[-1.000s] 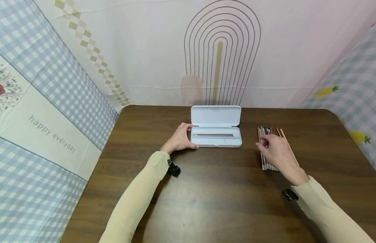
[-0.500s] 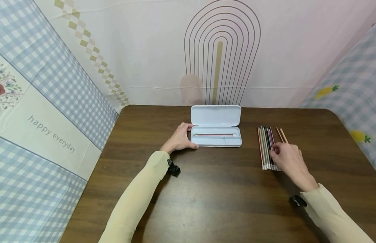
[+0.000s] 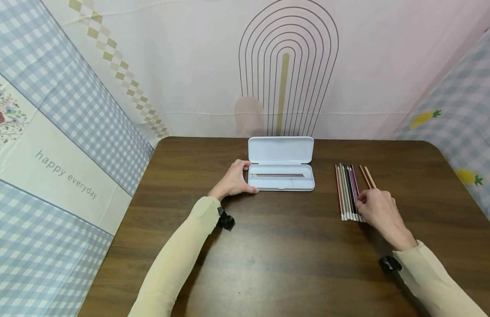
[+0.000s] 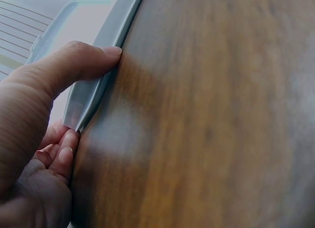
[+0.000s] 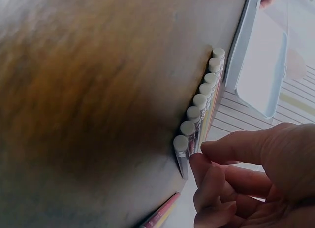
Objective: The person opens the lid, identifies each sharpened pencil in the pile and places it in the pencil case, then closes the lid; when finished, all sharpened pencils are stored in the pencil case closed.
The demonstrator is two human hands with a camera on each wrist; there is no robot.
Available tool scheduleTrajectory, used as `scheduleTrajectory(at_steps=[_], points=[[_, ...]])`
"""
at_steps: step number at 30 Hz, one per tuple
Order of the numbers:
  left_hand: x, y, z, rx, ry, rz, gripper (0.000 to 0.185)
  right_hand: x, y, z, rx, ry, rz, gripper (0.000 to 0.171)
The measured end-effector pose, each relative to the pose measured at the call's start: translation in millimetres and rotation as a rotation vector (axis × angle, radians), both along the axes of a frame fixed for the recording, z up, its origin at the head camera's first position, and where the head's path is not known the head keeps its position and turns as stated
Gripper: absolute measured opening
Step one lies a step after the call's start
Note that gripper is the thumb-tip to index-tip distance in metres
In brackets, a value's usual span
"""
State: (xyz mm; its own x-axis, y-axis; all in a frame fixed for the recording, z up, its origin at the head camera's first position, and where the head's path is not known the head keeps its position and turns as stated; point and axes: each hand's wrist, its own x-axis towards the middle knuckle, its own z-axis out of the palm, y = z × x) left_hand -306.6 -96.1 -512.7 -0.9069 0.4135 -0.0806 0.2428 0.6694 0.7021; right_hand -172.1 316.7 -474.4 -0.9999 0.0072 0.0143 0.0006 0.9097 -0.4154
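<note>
My left hand (image 3: 233, 180) grips the left end of an open white pencil case (image 3: 282, 188), thumb on its front edge and fingers at its far corner. A couple of slim pencils (image 3: 278, 175) lie inside the tray. My right hand (image 3: 379, 210) is at the right side of a row of pencils (image 3: 344, 189) on the table. In the right wrist view, thumb and index finger (image 5: 196, 164) pinch a pencil near the end of the row, close below its white eraser tip (image 5: 187, 127). The other fingers are curled, and the palm covers part of the pencils.
Two pencils, reddish-brown and tan (image 3: 370, 177), lie slightly apart at the right, partly under my right hand. The case's lid (image 3: 280, 149) stands raised towards the back. Everything rests on a brown wooden table (image 3: 268, 255), with a patterned cloth (image 3: 197, 66) hanging behind it.
My right hand has moved right and slightly towards me, from above the middle of the pencils to the row's right side. My left hand has stayed on the case.
</note>
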Motion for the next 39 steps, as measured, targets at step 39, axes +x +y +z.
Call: scheduleTrajectory(at_steps=[39], points=[[-0.1,0.3,-0.3,0.002,-0.003,0.003,0.093,-6.9,6.0,-1.8,0.015,-0.154,-0.1,0.036]])
